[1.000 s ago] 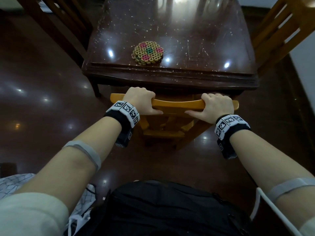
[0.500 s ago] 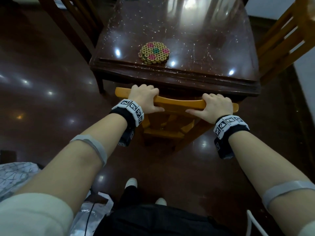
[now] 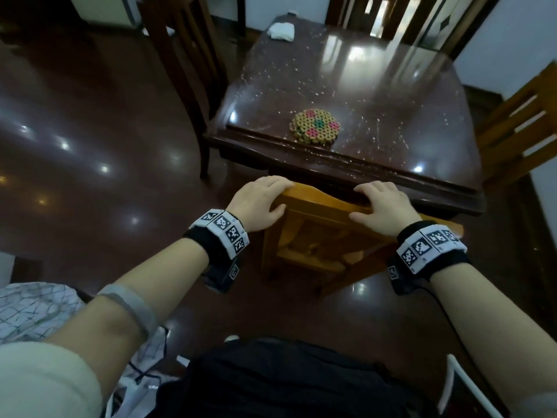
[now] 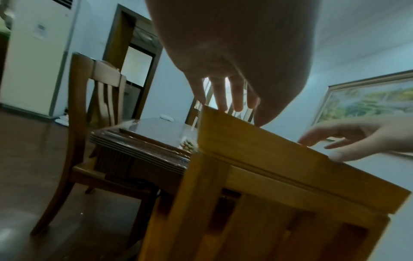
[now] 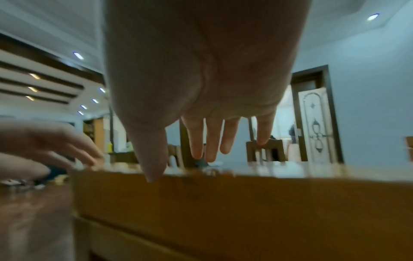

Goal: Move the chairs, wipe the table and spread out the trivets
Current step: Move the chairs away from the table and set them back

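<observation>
Resting both hands (image 3: pixel 259 203) (image 3: pixel 382 206), fingers straight, on chair (image 3: pixel 319 206) at centre; table (image 3: pixel 391 182) unwiped, trivets (image 3: pixel 315 125) stacked.

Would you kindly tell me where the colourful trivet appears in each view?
Head: trivet centre, near the table's front edge.
Left wrist: a sliver at centre, beside the light chair's top rail.
Right wrist: not discernible; blurred.
Shared landmark: that top rail.

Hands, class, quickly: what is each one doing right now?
Left hand: open, fingers straight, resting on the chair's top rail.
Right hand: open, fingers straight, on the same rail.
</observation>
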Demonstrator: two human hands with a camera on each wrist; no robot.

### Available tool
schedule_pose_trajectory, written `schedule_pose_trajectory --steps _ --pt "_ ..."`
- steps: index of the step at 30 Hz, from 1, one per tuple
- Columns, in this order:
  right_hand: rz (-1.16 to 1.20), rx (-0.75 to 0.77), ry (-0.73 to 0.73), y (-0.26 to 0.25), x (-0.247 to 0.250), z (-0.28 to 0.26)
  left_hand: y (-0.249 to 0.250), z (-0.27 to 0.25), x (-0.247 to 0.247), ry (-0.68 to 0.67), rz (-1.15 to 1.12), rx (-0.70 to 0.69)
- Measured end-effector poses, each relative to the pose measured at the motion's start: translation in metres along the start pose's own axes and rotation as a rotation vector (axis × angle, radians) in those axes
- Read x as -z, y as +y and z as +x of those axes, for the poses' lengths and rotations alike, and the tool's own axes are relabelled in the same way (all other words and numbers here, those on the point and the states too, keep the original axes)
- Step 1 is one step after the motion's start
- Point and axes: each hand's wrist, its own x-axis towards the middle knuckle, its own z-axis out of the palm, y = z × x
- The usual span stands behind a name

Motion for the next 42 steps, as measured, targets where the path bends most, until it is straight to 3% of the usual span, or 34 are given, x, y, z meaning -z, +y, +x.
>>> schedule_pose_trajectory --steps 6,12,24,30,33,37,42 --pt "0.113 0.304 -0.042 -0.134 0.025 0.052 -0.090 -0.032 0.035 -0.034 -0.219 0.302" --pt "0.144 0.516 -0.115 -0.255 0.023 0.115 -0.165 -0.057 0.068 -0.066 -0.173 0.528" --pt "0.191 0.569 -0.414 -0.420 -0.008 0.305 -0.341 -0.050 0.134 -0.035 -0.135 0.804" --pt "0.140 0.609 -0.450 -0.498 0.007 0.418 -0.442 -0.024 0.201 -0.022 -0.054 0.912" --pt "0.014 0.632 -0.506 -0.543 0.009 0.464 -0.491 -0.021 0.219 -0.095 -0.008 0.991" --pt "-0.204 0.651 -0.549 -0.607 0.000 0.514 -0.560 -0.029 0.229 -0.338 0.011 1.087" --pt "-0.276 0.582 -0.560 -0.687 -0.012 0.589 -0.670 -0.034 0.248 -0.435 0.007 1.137"
